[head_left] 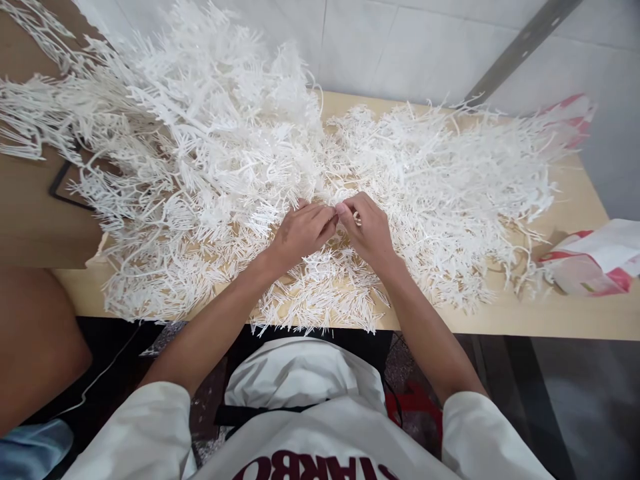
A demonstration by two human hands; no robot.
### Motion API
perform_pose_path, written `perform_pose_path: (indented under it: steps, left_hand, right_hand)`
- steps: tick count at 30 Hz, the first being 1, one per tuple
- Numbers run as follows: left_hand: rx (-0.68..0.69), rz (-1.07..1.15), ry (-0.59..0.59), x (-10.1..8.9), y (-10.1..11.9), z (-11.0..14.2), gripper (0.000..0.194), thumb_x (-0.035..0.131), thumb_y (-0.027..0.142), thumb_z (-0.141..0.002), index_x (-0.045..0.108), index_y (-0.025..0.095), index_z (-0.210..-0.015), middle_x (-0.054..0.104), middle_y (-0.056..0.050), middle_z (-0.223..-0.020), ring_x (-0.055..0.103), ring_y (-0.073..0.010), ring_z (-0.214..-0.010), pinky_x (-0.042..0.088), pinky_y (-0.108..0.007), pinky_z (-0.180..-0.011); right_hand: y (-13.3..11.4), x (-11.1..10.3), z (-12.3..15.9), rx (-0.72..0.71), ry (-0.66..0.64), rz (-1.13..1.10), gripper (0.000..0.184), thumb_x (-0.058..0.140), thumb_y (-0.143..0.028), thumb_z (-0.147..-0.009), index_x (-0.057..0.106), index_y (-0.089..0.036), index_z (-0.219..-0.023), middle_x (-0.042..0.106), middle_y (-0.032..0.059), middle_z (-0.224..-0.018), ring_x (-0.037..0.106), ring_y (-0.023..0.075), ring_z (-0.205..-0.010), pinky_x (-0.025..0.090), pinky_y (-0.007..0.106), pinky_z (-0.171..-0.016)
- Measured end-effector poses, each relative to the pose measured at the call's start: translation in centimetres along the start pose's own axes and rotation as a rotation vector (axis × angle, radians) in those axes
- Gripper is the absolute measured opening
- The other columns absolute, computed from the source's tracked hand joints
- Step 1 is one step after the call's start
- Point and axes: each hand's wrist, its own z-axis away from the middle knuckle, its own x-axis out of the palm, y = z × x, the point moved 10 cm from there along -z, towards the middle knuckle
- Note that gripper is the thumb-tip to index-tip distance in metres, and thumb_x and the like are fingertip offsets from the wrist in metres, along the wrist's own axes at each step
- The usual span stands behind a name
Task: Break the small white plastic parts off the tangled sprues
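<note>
My left hand (303, 230) and my right hand (370, 230) meet over the middle of the table, fingertips almost touching in a pinch. A bit of a white branched plastic piece shows in the curl of my right fingers. What lies between the left fingertips is mostly hidden, but it seems to be the same piece. A tall heap of white branched plastic pieces (225, 127) rises beyond my left hand. Another, lower heap of these pieces (450, 173) spreads to the right. Short loose white sticks (320, 297) lie scattered below my hands, up to the front edge.
A pink-and-white plastic bag (590, 260) lies at the table's right end, and another pink-and-white bag (570, 123) is behind the right heap. Brown cardboard (45, 213) stands at the left. Behind the wooden table (525, 320) are a tiled wall (370, 47) and a metal post (520, 53).
</note>
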Motion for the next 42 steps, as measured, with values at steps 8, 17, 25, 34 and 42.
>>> perform_pose_path:
  steps: [8,17,25,34,42]
  left_hand:
    - [-0.008,-0.040,-0.053,0.2,-0.1,-0.1,0.020,0.045,0.023,-0.093,0.053,0.017,-0.076,0.061,0.001,-0.070,0.057,-0.0110,-0.070,0.039,-0.027,-0.069]
    - [-0.110,0.035,-0.072,0.1,-0.5,-0.3,0.020,0.048,0.025,-0.092,0.057,0.016,-0.077,0.062,0.000,-0.069,0.056,-0.0097,-0.066,0.040,-0.027,-0.067]
    - [-0.201,0.112,-0.121,0.5,-0.8,-0.3,0.027,0.037,0.028,-0.097,0.053,0.017,-0.078,0.059,0.002,-0.061,0.047,-0.0056,-0.049,0.041,-0.027,-0.060]
    - [-0.497,0.264,0.010,-0.4,-6.5,0.3,0.026,0.038,0.034,-0.096,0.048,0.019,-0.078,0.051,0.003,-0.058,0.047,-0.0080,-0.052,0.037,-0.025,-0.054]
    - [-0.425,0.527,-0.051,0.0,-3.6,0.0,0.022,0.041,0.032,-0.095,0.056,0.018,-0.103,0.065,-0.003,-0.097,0.060,-0.0095,-0.083,0.048,-0.024,-0.077]
  right_hand:
    - [-0.3,0.2,-0.2,-0.076,-0.040,-0.099,0.024,0.039,-0.036,-0.097,0.058,-0.021,-0.095,0.060,0.0027,-0.093,0.056,0.0119,-0.085,0.047,0.027,-0.074]
    - [-1.1,-1.5,0.4,-0.175,0.236,0.203,0.021,0.043,-0.025,-0.095,0.054,-0.018,-0.078,0.058,0.0021,-0.074,0.049,0.0106,-0.064,0.040,0.025,-0.059]
    - [-3.6,-1.8,0.8,-0.377,0.279,0.326,0.024,0.044,-0.017,-0.091,0.037,-0.021,-0.069,0.046,-0.0007,-0.063,0.038,0.0117,-0.060,0.035,0.028,-0.061]
    - [-3.2,-4.5,2.1,-0.225,0.445,0.012,0.012,0.046,-0.026,-0.092,0.050,-0.022,-0.082,0.058,0.0037,-0.078,0.055,0.0160,-0.075,0.044,0.033,-0.065]
    - [2.1,-4.2,0.0,0.074,0.313,-0.021,0.031,0.043,-0.037,-0.094,0.055,-0.025,-0.120,0.054,0.0094,-0.118,0.056,0.0211,-0.100,0.047,0.039,-0.083]
